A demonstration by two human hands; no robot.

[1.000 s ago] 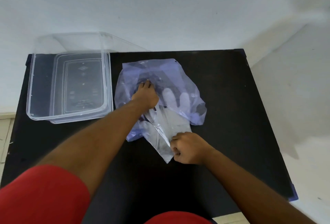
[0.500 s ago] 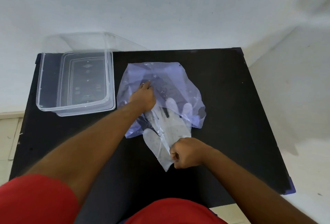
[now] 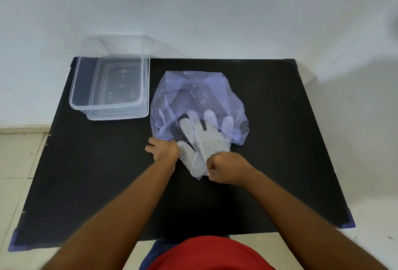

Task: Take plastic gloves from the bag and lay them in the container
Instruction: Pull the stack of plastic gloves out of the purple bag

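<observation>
— Where's the glove (image 3: 204, 140)?
— Half out of the bag (image 3: 193, 93), on the worktop (image 3: 280, 140). My right hand (image 3: 226, 166) has its fingers (image 3: 212, 163) pinching the cuff to draw it out. My left hand (image 3: 163, 150) lies spread at the bag's mouth, steadying it, I judge. The container (image 3: 73, 88) stands apart, far left.

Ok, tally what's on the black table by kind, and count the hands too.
clear container: 1
bluish plastic bag: 1
glove bundle: 1 (the gloves in it cannot be told apart)
hands: 2, left hand and right hand
Total: 5
</observation>
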